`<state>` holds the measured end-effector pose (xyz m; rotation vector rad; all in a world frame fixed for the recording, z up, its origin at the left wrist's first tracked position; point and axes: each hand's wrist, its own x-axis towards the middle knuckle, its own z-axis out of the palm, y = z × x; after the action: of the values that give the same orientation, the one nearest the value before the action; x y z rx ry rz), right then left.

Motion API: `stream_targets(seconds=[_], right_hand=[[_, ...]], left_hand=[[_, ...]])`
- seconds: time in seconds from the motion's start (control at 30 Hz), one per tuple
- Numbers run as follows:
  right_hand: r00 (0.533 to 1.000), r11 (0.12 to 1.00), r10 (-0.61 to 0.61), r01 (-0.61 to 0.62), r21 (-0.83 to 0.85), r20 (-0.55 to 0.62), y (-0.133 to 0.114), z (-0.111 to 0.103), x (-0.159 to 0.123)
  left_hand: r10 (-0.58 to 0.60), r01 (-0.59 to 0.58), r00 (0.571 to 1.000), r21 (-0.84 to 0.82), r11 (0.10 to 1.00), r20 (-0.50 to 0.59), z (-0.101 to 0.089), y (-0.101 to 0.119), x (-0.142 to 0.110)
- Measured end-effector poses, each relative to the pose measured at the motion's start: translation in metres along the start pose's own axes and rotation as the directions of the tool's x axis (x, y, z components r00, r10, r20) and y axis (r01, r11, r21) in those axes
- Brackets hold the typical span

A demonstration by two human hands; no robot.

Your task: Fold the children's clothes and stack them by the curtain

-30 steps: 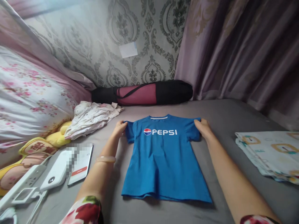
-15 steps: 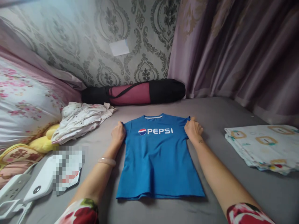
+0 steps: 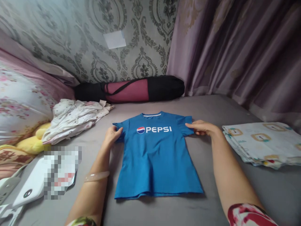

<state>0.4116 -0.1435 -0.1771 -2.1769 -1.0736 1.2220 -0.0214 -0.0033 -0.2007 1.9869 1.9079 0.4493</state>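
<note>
A blue T-shirt [image 3: 155,157] with a PEPSI print lies face up on the grey bed sheet [image 3: 207,106], its collar away from me and a few creases down its front. My left hand [image 3: 113,135] pinches the end of the left-side sleeve, thumb on top. Across the shirt, my right hand [image 3: 199,127] grips the right-side sleeve end, with the thumb over the cloth and the fingers partly underneath. A pale bangle [image 3: 97,176] circles my left wrist.
A folded patterned cloth [image 3: 261,141] lies at the right. Crumpled white clothing [image 3: 72,117], a yellow plush toy [image 3: 33,144], a white power bank [image 3: 35,182] and a partly blurred phone [image 3: 71,182] are at the left. A black and pink bag [image 3: 129,89] rests along the wall.
Both hands shifted their hold on the sleeves; the right hand has turned and moved outward, the left slightly lower on its sleeve. The sleeves lie spread outward again. The view has swung right.
</note>
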Motion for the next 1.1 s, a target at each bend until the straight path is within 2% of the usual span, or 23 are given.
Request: stream_targets(seconds=[0.07, 0.13, 0.2, 0.3, 0.37, 0.4, 0.43, 0.5, 0.53, 0.57, 0.63, 0.7, 0.77, 0.83, 0.97, 1.03, 1.1], right_hand=[[0.995, 0.998, -0.057, 0.055, 0.021, 0.080, 0.000, 0.000, -0.003], [0.994, 0.998, -0.055, 0.055, 0.008, 0.091, 0.001, 0.000, -0.005], [0.996, 1.000, -0.016, 0.018, -0.022, 0.088, 0.002, -0.002, -0.007], [0.994, 0.997, 0.048, -0.041, -0.062, 0.103, 0.005, -0.008, -0.008], [0.993, 0.983, 0.112, -0.107, -0.146, 0.027, 0.004, -0.011, -0.005], [0.990, 0.967, 0.124, -0.136, -0.214, -0.067, 0.001, -0.009, -0.003], [0.977, 0.946, 0.094, -0.149, -0.290, -0.193, -0.003, -0.006, 0.000], [0.902, 0.890, -0.117, -0.091, -0.446, -0.416, -0.014, 0.009, 0.007], [0.848, 0.853, -0.262, -0.019, -0.521, -0.460, -0.019, 0.021, 0.010], [0.810, 0.806, -0.392, 0.073, -0.588, -0.436, -0.025, 0.034, 0.014], [0.802, 0.713, -0.526, 0.233, -0.661, -0.284, -0.031, 0.061, 0.021], [0.811, 0.683, -0.523, 0.214, -0.698, -0.263, -0.031, 0.083, 0.026], [0.832, 0.696, -0.461, 0.122, -0.707, -0.310, -0.027, 0.094, 0.029], [0.852, 0.709, -0.398, 0.050, -0.704, -0.340, -0.025, 0.096, 0.029], [0.898, 0.700, -0.268, -0.066, -0.711, -0.347, -0.039, 0.091, 0.026], [0.889, 0.657, -0.297, -0.075, -0.750, -0.349, -0.054, 0.095, 0.027], [0.869, 0.582, -0.423, 0.043, -0.812, -0.257, -0.069, 0.105, 0.032]], left_hand=[[0.054, -0.055, 0.998, -0.020, 0.998, -0.030, 0.001, 0.001, -0.001], [0.071, -0.072, 0.995, -0.017, 0.997, -0.076, 0.003, 0.002, -0.002], [0.047, -0.047, 0.995, -0.004, 0.999, -0.090, 0.006, 0.002, -0.003], [-0.013, 0.015, 0.999, 0.071, 0.997, -0.030, 0.005, -0.001, -0.006], [-0.079, 0.077, 0.997, 0.154, 0.985, 0.006, 0.001, 0.001, -0.010], [-0.111, 0.112, 0.994, 0.197, 0.974, -0.016, -0.001, 0.004, -0.013], [-0.125, 0.137, 0.990, 0.232, 0.963, -0.065, -0.003, 0.008, -0.016], [-0.064, 0.117, 0.978, 0.271, 0.956, -0.197, -0.004, 0.020, -0.022], [0.020, 0.047, 0.972, 0.277, 0.960, -0.234, -0.002, 0.026, -0.025], [0.132, -0.067, 0.964, 0.271, 0.960, -0.229, 0.001, 0.033, -0.028], [0.376, -0.346, 0.919, 0.214, 0.914, -0.121, 0.014, 0.045, -0.033], [0.532, -0.529, 0.846, 0.157, 0.834, 0.022, 0.030, 0.053, -0.036], [0.539, -0.556, 0.830, 0.147, 0.818, 0.144, 0.045, 0.056, -0.038], [0.490, -0.525, 0.846, 0.169, 0.834, 0.209, 0.055, 0.055, -0.040], [0.464, -0.507, 0.860, 0.242, 0.827, 0.214, 0.059, 0.053, -0.042], [0.472, -0.515, 0.856, 0.270, 0.813, 0.213, 0.058, 0.054, -0.044], [0.479, -0.522, 0.852, 0.278, 0.806, 0.212, 0.056, 0.055, -0.047]])
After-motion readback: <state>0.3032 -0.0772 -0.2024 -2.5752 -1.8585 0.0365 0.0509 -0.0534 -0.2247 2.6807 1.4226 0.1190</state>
